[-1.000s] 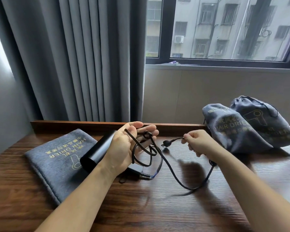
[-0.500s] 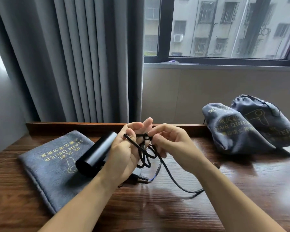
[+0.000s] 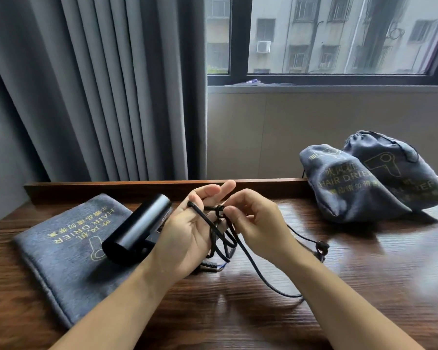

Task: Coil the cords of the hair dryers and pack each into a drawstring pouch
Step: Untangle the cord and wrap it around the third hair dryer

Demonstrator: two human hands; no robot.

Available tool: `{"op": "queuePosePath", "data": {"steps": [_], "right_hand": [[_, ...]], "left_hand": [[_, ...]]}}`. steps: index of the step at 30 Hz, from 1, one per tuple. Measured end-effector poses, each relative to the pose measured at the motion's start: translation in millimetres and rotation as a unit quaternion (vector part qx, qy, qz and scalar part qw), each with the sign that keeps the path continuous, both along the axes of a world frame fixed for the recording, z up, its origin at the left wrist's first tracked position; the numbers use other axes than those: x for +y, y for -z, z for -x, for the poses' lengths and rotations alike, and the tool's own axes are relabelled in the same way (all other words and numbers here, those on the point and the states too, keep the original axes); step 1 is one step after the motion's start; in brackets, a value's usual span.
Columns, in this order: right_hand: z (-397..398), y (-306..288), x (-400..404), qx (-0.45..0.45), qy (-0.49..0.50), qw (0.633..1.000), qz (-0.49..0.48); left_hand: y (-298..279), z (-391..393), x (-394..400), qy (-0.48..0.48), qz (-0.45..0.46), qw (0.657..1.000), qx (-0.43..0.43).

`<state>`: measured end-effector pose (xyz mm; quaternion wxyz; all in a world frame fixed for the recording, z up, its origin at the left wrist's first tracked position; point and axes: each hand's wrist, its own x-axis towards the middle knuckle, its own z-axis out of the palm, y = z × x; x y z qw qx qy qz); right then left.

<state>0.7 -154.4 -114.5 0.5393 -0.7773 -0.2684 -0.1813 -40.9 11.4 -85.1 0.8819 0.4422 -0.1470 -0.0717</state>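
Single head-worn camera looks forward and down, close above the fingers [image 3: 214, 192], table [image 3: 364, 286] and window [image 3: 339, 34] beyond them.

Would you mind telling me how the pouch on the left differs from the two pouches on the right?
The left pouch lies flat and looks empty; the two right pouches bulge as if filled. The left pouch has the hair dryer resting on it; the right pouches lean against each other, nothing on top. The right pouches' mouths look cinched; the left pouch's mouth is not clear. All are grey with gold "HAIR DRIER" print.
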Motion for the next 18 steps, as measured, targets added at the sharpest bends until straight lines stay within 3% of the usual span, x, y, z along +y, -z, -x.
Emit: {"op": "queuePosePath", "data": {"steps": [4,7,9,10,12,14,15,18], "right_hand": [[-1,3,1,-0.066,0.029,0.997,0.039],[-4,0,-9,-0.112,0.068,0.989,0.062],[-6,-2,-17,-0.159,0.095,0.976,0.111],[-6,-3,-19,-0.182,0.107,0.968,0.136],[-3,-4,-19,-0.222,0.126,0.950,0.180],[0,-3,-14,-0.248,0.141,0.932,0.225],[1,-3,-12,-0.258,0.145,0.924,0.244],[3,0,-9,-0.286,0.136,0.907,0.277]], "left_hand": [[3,0,-1,0.028,0.037,0.998,0.030],[1,-9,17,0.042,-0.102,0.994,0.011],[-3,-12,28,-0.032,-0.207,0.978,-0.004],[-5,-12,29,-0.111,-0.269,0.956,-0.038],[-5,-6,26,-0.284,-0.396,0.857,-0.168],[0,-4,22,-0.358,-0.482,0.742,-0.299],[3,-4,20,-0.352,-0.513,0.709,-0.333],[9,-8,22,-0.291,-0.566,0.701,-0.321]]}}
